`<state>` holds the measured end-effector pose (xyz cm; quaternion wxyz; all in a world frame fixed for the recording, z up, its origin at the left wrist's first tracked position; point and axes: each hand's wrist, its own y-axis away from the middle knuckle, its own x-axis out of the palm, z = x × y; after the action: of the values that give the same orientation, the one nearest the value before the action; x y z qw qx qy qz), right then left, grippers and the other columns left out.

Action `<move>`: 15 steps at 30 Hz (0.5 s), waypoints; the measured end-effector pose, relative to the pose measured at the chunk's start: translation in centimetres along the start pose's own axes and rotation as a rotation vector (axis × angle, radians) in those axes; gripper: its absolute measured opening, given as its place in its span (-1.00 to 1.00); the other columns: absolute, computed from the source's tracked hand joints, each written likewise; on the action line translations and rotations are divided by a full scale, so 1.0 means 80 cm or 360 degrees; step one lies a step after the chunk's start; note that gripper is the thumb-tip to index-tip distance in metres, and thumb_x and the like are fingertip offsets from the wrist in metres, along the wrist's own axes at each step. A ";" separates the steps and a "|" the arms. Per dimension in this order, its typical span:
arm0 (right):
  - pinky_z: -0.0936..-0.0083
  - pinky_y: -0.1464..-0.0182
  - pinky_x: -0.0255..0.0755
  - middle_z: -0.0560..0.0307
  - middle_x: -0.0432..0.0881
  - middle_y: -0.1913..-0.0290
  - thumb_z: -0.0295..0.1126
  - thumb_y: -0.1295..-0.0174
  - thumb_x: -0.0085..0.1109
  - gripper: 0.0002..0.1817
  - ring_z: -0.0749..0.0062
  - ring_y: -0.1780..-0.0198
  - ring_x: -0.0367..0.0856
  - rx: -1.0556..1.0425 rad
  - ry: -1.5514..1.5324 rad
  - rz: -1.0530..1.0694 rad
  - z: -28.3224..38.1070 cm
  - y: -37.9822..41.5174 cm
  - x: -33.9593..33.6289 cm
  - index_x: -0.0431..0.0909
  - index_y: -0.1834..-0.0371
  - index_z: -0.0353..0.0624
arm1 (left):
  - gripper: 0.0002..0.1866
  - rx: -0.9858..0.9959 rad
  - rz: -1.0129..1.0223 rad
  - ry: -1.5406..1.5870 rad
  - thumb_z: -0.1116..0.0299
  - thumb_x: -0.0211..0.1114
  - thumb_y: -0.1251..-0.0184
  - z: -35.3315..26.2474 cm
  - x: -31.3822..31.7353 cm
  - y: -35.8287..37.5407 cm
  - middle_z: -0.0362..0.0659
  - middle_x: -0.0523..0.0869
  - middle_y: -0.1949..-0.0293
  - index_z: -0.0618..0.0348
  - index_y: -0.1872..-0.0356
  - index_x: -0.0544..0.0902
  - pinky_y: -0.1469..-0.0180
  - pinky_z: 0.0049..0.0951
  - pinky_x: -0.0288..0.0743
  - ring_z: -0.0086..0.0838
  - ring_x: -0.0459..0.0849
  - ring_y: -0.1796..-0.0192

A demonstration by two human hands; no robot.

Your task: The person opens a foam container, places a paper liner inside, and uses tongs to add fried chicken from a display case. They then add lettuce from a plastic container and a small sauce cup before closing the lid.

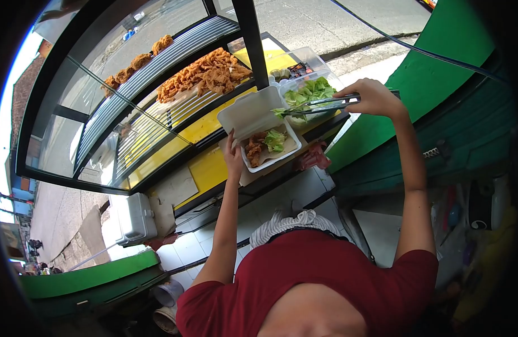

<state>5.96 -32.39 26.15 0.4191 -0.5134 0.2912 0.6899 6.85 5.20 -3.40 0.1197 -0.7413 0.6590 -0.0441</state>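
An open white takeaway box stands on the counter, with fried chicken and a piece of lettuce on brown paper inside. My left hand touches the box's left edge, near the hinge of the raised lid. My right hand is closed around metal tongs, whose tips hold a bit of lettuce above the box's far right edge. Just beyond the tongs is a clear tub of lettuce.
A glass case with fried chicken on racks rises at the front left. Another clear container holds dark sachets. Stacked white boxes stand lower left. A green panel borders the right, and a cable crosses above.
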 end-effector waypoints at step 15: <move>0.29 0.12 0.48 -0.02 0.70 0.24 -0.35 0.10 0.25 -0.57 0.13 0.20 0.65 -0.0069 0.0060 0.0112 0.019 -0.004 0.044 0.68 0.04 0.01 | -0.44 0.0003 0.0005 -0.0033 0.65 -0.05 -0.34 -0.007 -0.001 0.002 -0.19 0.37 -0.36 0.09 -0.37 0.32 -0.25 -0.45 0.33 -0.42 0.34 -0.34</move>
<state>5.08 -29.98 23.29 0.3779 -0.5247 0.3019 0.7005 6.58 5.22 -2.87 0.1273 -0.7406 0.6588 -0.0369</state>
